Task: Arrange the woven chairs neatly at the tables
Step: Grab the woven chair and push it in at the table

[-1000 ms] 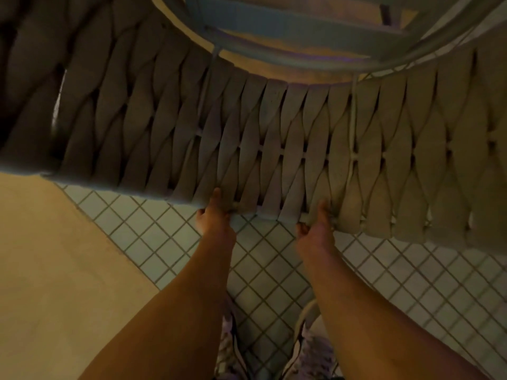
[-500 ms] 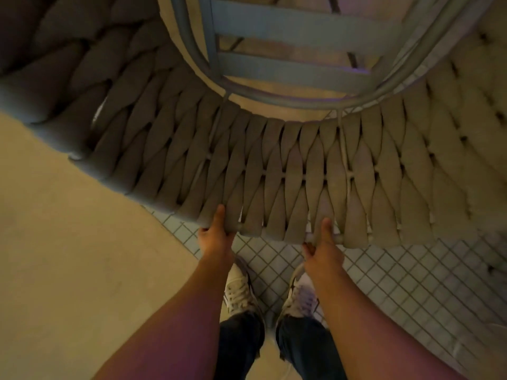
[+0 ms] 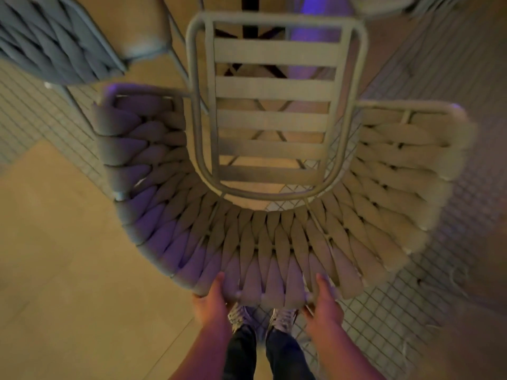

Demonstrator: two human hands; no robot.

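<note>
Woven chair [image 3: 274,242]: it stands right in front of me, with its curved back toward me and its strap seat [image 3: 274,111] pointing away.
Where it is: it sits half on the small tiles [image 3: 389,311] and half on the smooth tan floor [image 3: 68,256]. I think a dark table leg [image 3: 248,23] shows past the seat, so the chair faces its table.
Why I hold it here: the top of the back is the easy place to grab. From here I can push the chair straight in, and two hands stop it from turning.
Left hand [image 3: 212,303]: it is closed on the top edge of the woven back. The thumb lies on the weave, and the other fingers go under where I cannot see them.
Right hand [image 3: 323,300]: it holds the same edge, a bit to the side, thumb on top too.
My arms: both reach forward and down, almost side by side.
My feet: my shoes [image 3: 263,316] are close behind the chair, between my hands.
Other chair [image 3: 55,42]: one more woven chair is near, up on my left.
What I think comes next: slide this one in until it looks neat.
</note>
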